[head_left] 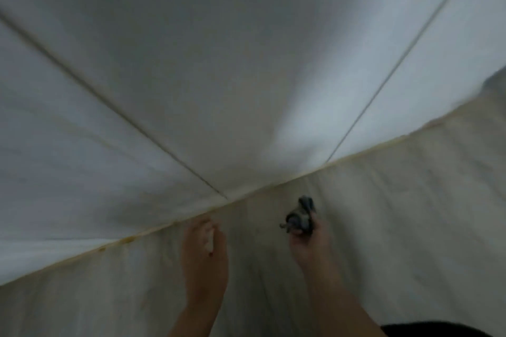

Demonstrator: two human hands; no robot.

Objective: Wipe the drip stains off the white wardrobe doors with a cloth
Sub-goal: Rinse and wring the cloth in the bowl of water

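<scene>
The white wardrobe doors (219,76) fill the upper part of the blurred head view, split by two thin dark seams. Their bottom edge runs diagonally and carries yellowish-brown stains (126,240). My right hand (306,238) grips a small bunched grey cloth (301,215) just below that edge, over the floor. My left hand (204,252) hangs beside it with straight fingers, its tips close to the door's bottom edge, holding nothing.
A pale marbled floor (397,213) lies below the doors. A dark patch of clothing (432,330) shows at the bottom right corner. A grey shape (497,79) sits at the right edge by the doors.
</scene>
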